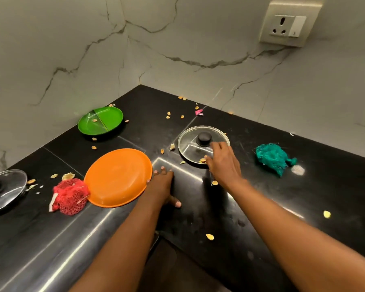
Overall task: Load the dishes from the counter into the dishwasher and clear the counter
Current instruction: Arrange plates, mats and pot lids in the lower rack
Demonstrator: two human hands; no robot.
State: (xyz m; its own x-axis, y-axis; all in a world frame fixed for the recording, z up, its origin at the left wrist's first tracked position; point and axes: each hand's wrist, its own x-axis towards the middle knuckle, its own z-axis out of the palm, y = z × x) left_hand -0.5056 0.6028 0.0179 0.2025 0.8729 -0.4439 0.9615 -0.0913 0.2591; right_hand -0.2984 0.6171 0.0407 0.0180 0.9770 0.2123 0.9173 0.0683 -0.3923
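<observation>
Dish collection is judged underway: the orange plate (pixel 118 177) is touched by the left hand (pixel 163 184), fingers spread, while the glass lid (pixel 203 144) is reached by the right hand (pixel 223 163), fingers loosely extended, so a firm grasp is needed next.

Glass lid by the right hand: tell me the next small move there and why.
Probably close the right hand on the glass lid, by its near rim or black knob, and lift it. The fingers are spread over the lid's near edge but grip nothing yet. The left hand rests on the black counter at the orange plate, so that plate could follow.
</observation>
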